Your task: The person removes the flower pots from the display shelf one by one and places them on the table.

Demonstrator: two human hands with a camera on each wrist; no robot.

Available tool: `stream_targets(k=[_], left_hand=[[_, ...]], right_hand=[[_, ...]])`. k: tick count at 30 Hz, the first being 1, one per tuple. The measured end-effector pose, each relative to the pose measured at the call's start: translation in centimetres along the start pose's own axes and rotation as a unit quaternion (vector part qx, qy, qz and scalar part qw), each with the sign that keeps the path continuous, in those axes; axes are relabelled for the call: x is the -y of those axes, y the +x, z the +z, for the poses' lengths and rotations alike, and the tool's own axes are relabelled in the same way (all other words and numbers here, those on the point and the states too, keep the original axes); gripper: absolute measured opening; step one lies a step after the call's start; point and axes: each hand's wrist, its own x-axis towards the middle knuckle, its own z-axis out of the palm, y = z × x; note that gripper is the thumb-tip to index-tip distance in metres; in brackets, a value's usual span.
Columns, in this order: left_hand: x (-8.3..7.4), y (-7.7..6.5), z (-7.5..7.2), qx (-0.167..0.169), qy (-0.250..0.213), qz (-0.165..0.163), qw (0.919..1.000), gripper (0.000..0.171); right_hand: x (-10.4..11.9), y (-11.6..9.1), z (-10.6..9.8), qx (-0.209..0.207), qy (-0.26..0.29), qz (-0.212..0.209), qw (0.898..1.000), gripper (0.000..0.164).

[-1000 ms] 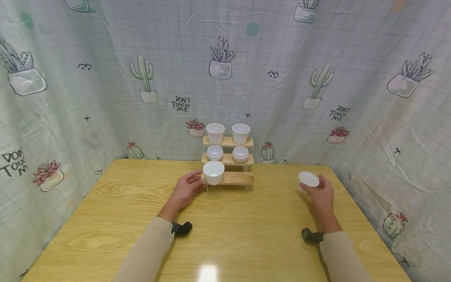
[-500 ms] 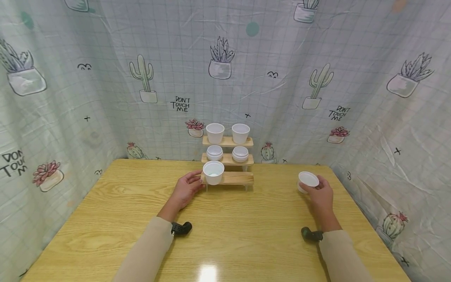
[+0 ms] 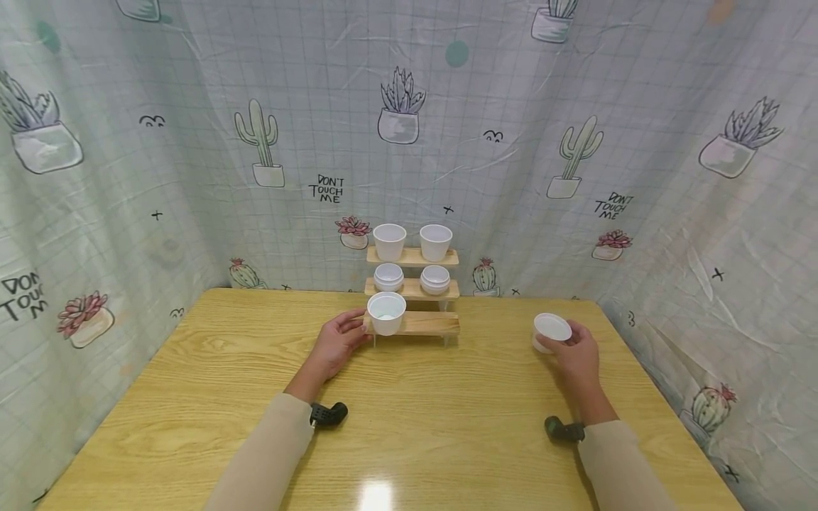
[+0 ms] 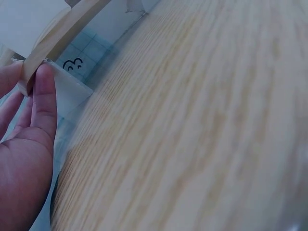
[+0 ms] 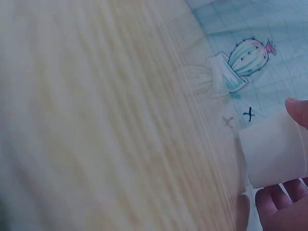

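My left hand point(image 3: 335, 344) pinches the left end of the lowest board of a tiered wooden shelf point(image 3: 428, 322); in the left wrist view a finger and thumb lie on either side of the board end point(image 4: 41, 57). One white pot point(image 3: 386, 314) stands on that board at its left. At the right of the table, my right hand point(image 3: 578, 358) grips another white pot point(image 3: 551, 331) by its side, mouth upward. The right wrist view shows that pot's smooth wall point(image 5: 274, 151) between thumb and fingers, just above the table or on it; I cannot tell which.
Two small round white pots point(image 3: 388, 277) sit on the middle tier, and two taller white pots point(image 3: 436, 243) on the top tier. The wooden table point(image 3: 441, 419) ends at a cactus-print curtain point(image 3: 307, 128) behind and at both sides.
My right hand has moved slightly left with its pot in the last half second. The left hand keeps its place on the shelf.
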Motion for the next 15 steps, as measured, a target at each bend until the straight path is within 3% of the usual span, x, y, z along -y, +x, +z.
stream_targets(k=[15], left_hand=[[0.1,0.1,0.0,0.003,-0.001,0.004,1.0,0.051]], right_hand=[[0.6,-1.8,0.5,0.053,-0.026,-0.007,0.998,0.091]])
